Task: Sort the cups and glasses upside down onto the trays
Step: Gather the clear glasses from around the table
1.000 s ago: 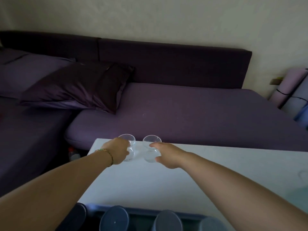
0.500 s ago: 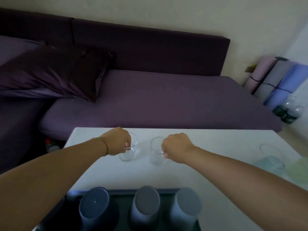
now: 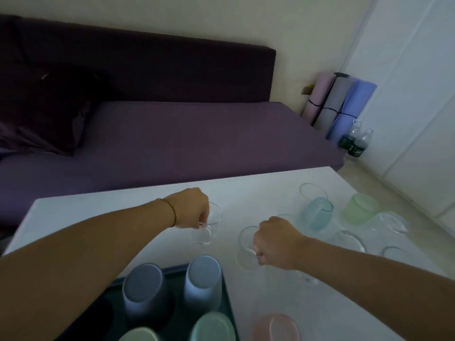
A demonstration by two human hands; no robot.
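My left hand (image 3: 190,209) grips a clear glass (image 3: 208,228) by its rim, upright over the white table (image 3: 98,217). My right hand (image 3: 275,242) grips a second clear glass (image 3: 246,247) the same way, a little to the right. Near the front edge, a dark tray (image 3: 227,299) holds several cups upside down, among them a grey-blue cup (image 3: 144,291) and a light blue cup (image 3: 203,279). A pink cup (image 3: 277,327) stands upside down on the table right of the tray.
On the table's right side stand a blue tinted glass (image 3: 317,215), a green frosted glass (image 3: 360,207) and several clear glasses (image 3: 391,223). A purple sofa (image 3: 184,139) lies behind the table. Rolled mats (image 3: 344,104) and bottles (image 3: 355,143) stand at the right wall.
Both hands have carried their glasses nearer to me and toward the tray. The view has swung right and down, showing more glasses on the table's right side.
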